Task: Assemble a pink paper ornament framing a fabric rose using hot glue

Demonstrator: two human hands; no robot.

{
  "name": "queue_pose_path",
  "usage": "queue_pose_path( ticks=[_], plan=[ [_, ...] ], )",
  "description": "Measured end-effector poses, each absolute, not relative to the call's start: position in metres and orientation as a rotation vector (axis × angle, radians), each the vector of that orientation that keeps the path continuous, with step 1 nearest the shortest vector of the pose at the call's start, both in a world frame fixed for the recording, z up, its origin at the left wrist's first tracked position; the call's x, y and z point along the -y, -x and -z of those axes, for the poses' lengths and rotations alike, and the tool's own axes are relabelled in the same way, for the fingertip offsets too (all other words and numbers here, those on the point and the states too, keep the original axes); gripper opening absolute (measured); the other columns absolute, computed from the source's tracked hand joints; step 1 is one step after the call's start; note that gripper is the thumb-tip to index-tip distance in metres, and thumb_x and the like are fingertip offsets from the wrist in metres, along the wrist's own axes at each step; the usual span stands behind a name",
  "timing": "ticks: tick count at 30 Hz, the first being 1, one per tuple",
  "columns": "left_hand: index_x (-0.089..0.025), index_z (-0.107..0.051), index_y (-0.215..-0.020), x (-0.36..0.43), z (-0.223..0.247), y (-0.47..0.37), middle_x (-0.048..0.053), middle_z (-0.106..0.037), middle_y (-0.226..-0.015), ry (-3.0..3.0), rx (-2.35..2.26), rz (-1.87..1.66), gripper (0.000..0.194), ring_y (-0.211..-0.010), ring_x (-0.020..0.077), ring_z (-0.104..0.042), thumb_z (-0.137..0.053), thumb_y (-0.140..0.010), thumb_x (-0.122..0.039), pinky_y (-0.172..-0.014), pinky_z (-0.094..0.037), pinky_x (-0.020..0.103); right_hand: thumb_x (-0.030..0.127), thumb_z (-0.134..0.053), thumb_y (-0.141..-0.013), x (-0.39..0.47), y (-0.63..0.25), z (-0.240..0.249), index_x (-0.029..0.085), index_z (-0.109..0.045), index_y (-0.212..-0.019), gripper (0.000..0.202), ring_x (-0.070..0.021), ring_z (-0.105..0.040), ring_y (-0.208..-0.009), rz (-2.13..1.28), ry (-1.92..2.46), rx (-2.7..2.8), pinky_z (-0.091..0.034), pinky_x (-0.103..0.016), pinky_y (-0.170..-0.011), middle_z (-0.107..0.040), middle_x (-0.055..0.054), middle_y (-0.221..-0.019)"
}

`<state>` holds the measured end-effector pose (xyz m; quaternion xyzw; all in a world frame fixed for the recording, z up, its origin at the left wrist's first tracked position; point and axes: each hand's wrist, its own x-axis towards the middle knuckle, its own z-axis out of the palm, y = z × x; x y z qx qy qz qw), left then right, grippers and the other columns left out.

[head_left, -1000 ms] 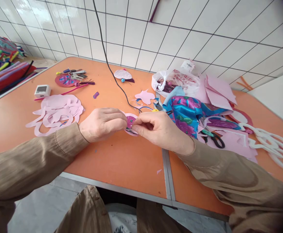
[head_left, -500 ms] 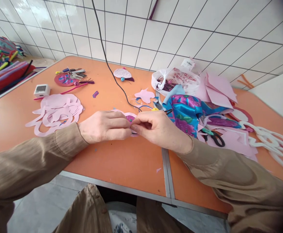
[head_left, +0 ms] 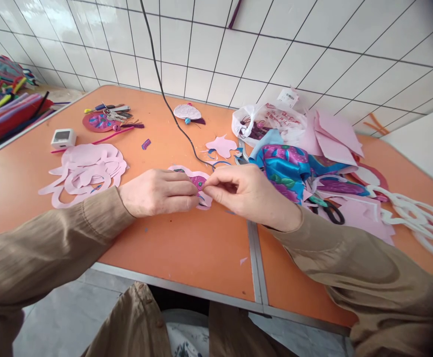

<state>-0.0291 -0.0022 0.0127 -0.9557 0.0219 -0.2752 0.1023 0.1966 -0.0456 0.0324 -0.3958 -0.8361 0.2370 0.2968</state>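
Note:
Near the middle of the orange table (head_left: 201,253) lies a small pink-edged piece with purple patterned fabric (head_left: 200,181). My left hand (head_left: 159,193) is closed on its left part, fingers pressed together and covering much of it. My right hand (head_left: 235,191) pinches at its right edge with thumb and forefinger; whatever is between those fingertips is too small to make out. The fingertips of both hands are close together, a narrow gap between them. Behind them, a dark cord (head_left: 160,82) hangs down to the table.
Pink cut-outs (head_left: 90,168) and a white box (head_left: 63,138) lie at the left, keys (head_left: 118,113) behind them. To the right are a plastic bag (head_left: 276,121), blue patterned fabric (head_left: 285,166), black-handled scissors (head_left: 333,213) and white strips (head_left: 417,210).
My right hand has shifted slightly right, opening a small gap to my left hand. More of the pink-edged piece shows between and behind the hands.

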Motion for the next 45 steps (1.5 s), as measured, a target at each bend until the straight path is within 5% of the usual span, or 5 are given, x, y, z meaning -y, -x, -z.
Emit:
queue_pose_path(
  ticks=[12, 22, 28, 36, 45],
  plan=[
    [-0.02, -0.067, -0.105, -0.011, -0.01, 0.038, 0.003, -0.075, -0.086, 2.744, 0.238, 1.296, 0.021, -0.077, 0.0097, -0.073, -0.053, -0.096, -0.007, -0.072, -0.057, 0.017, -0.001, -0.048, -0.075, 0.012, -0.251, -0.045, 0.021, -0.067, -0.114, 0.049, -0.0246, -0.059, -0.1, -0.195, 1.167, 2.958, -0.044, -0.035, -0.079, -0.066, -0.009, -0.105],
    [-0.017, -0.07, -0.088, -0.023, -0.009, 0.05, -0.002, -0.072, -0.078, 2.256, 1.008, 1.552, 0.004, -0.066, 0.0115, -0.066, -0.066, -0.087, -0.02, -0.062, -0.055, 0.022, -0.007, -0.045, -0.071, -0.008, -0.242, -0.016, 0.017, -0.062, -0.125, 0.062, -0.0262, -0.056, -0.089, 0.157, 1.015, 3.029, -0.037, -0.041, -0.083, -0.065, -0.012, -0.098],
    [-0.017, -0.071, -0.089, -0.018, -0.012, 0.045, -0.002, -0.071, -0.075, 2.279, 0.805, 1.541, 0.017, -0.065, 0.0098, -0.065, -0.056, -0.096, -0.018, -0.06, -0.052, 0.019, 0.0, -0.054, -0.072, -0.007, -0.257, -0.037, 0.019, -0.063, -0.115, 0.048, -0.0216, -0.057, -0.083, -0.222, 0.892, 2.724, -0.042, -0.045, -0.091, -0.066, -0.009, -0.093],
    [-0.016, -0.065, -0.111, -0.011, -0.013, 0.047, 0.004, -0.071, -0.082, 2.347, 0.502, 1.351, 0.028, -0.072, 0.0122, -0.067, -0.046, -0.096, -0.003, -0.063, -0.052, 0.02, 0.051, -0.068, -0.085, 0.015, -0.256, -0.05, 0.032, -0.065, -0.11, 0.032, -0.0213, -0.062, -0.089, -0.88, 0.821, 2.032, -0.052, -0.039, -0.079, -0.062, -0.01, -0.109],
    [-0.01, -0.062, -0.107, -0.009, -0.009, 0.048, 0.01, -0.074, -0.088, 2.441, 0.425, 1.232, 0.016, -0.08, 0.016, -0.07, -0.054, -0.095, -0.006, -0.073, -0.059, 0.026, 0.043, -0.065, -0.09, 0.036, -0.24, -0.06, 0.026, -0.062, -0.1, 0.02, -0.0154, -0.06, -0.069, -0.946, 0.946, 2.111, -0.05, -0.029, -0.062, -0.062, -0.001, -0.081]
  ],
)
